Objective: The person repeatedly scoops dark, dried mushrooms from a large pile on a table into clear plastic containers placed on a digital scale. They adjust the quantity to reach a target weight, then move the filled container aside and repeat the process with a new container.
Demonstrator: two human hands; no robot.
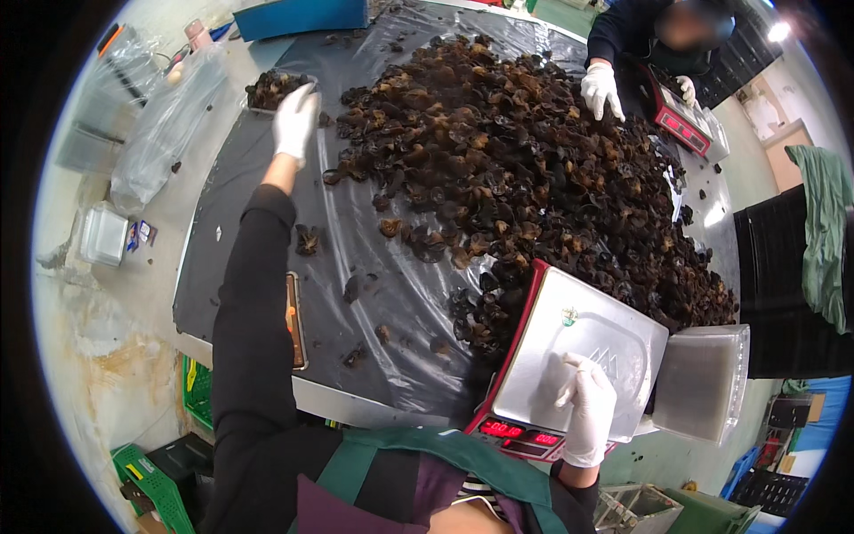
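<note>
My left hand [295, 123], in a white glove, reaches to the far left of the table, its fingers at the right edge of a clear plastic tray [315, 100] filled with dark wood ear mushrooms [275, 90]. Whether the fingers grip the tray is unclear. My right hand [588, 410], also gloved, hovers over or rests on the steel pan of a red digital scale [534, 360]; its fingers are loosely curled, slightly apart, with nothing visible in them. Just right of the scale stands a stack of clear plastic trays [697, 384]. Beyond it spreads a large heap of wood ear mushrooms [507, 153].
Black plastic sheeting [253, 160] covers the table. A phone [295, 320] lies beside my left arm. Opposite, a co-worker's gloved hand [602, 92] touches the heap near another red scale [682, 130]. A blue bin [300, 19] stands at the far edge; clear containers [105, 233] sit at left.
</note>
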